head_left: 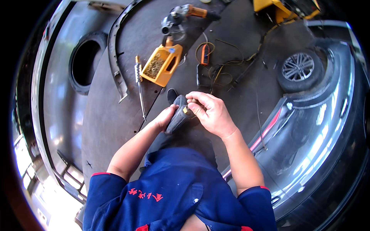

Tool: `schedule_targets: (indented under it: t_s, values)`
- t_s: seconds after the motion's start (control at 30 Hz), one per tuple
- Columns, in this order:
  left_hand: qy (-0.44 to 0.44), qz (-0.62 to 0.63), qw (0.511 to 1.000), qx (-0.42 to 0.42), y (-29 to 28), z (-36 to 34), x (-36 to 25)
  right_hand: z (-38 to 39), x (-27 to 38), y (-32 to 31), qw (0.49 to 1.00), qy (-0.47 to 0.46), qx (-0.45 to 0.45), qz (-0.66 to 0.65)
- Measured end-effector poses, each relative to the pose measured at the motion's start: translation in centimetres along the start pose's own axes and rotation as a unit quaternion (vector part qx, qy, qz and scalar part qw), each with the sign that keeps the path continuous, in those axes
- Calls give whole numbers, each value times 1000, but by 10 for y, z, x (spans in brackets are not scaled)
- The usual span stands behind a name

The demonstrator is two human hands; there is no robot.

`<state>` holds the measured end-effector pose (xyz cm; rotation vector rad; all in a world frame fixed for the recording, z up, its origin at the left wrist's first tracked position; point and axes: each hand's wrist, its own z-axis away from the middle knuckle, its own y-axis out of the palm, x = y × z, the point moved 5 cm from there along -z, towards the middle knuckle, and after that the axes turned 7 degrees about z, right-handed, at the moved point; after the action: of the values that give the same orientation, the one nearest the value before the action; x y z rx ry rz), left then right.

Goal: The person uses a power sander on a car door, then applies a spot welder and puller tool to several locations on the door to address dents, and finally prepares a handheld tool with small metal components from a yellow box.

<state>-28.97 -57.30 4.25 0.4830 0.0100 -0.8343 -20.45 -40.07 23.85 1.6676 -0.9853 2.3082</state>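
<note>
In front of my body, my left hand [167, 116] is closed round the side of a long dark grey, ribbed thing [178, 118] whose kind I cannot make out. My right hand [208, 111] is at its upper end, thumb and fingers pinched together on a small brass-coloured piece [186, 110]. The fingers hide most of that piece, which touches or lies very close to the ribbed thing. Just beyond my hands, the toe of a black shoe [172, 95] shows on the floor.
A yellow cut-open jug [163, 71] holds many small washer-like rings. Near it lie a long metal rod tool [140, 84], an angle grinder [189, 11], an orange device [205, 54] and tangled cables [246, 61]. A car [308, 127] stands at right; a tyre [77, 63] is at left.
</note>
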Motion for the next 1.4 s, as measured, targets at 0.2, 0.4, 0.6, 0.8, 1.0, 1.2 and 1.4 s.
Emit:
schedule_targets:
  t_s: [0.2, 0.4, 0.6, 0.8, 1.0, 1.2, 1.4]
  values:
    - [-20, -95, 994, 46, 94, 24, 10, 102, -10, -59, 989, 75, -69, -108]
    - [-38, -191, 970, 144, 185, 20, 33, 212, -14, -106, 957, 50, -218, -187]
    - [-132, -298, 911, 253, 262, 2, 64, 301, -10, -125, 911, 83, -358, -187]
    - [-238, -460, 802, 298, 314, 35, 77, 352, -1, -100, 853, 142, -485, -129]
    - [-283, -411, 658, 564, 316, 59, 112, 391, 45, -59, 787, 244, -567, -10]
    - [-414, -491, 719, 264, 294, 28, 125, 389, 24, -6, 741, 159, -648, -75]
    - [-402, -549, 687, 254, 302, 45, 189, 447, 53, 34, 682, 133, -716, -71]
